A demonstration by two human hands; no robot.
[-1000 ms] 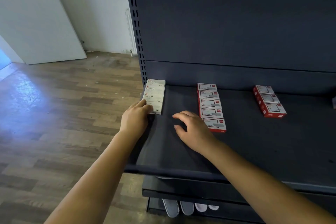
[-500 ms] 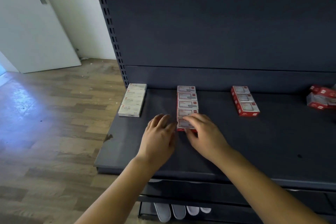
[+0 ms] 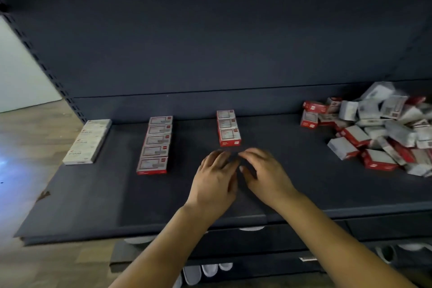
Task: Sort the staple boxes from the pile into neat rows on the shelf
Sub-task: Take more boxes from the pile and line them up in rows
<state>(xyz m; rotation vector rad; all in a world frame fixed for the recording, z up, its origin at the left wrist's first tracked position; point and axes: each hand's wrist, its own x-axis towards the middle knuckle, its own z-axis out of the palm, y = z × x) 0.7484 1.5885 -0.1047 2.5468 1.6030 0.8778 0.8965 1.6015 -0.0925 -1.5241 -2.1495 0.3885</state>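
Note:
Three rows of staple boxes lie on the dark shelf (image 3: 98,196): a white row (image 3: 87,141) at the left edge, a red-and-grey row of several boxes (image 3: 155,145) beside it, and a shorter red row of three (image 3: 228,127) in the middle. A jumbled pile of red and white boxes (image 3: 378,131) sits at the right. My left hand (image 3: 216,180) and my right hand (image 3: 264,173) hover side by side just in front of the three-box row, fingers loosely spread, holding nothing. The fingertips are blurred.
The shelf's dark back panel (image 3: 210,42) rises behind the rows. A perforated upright (image 3: 46,68) marks the left end, with wooden floor (image 3: 25,147) beyond it. Lower shelves under the front edge hold pale slippers (image 3: 203,271).
Both hands have left the middle red-and-grey row and moved right, now in front of the three-box row. The view has swung right, bringing the pile into sight.

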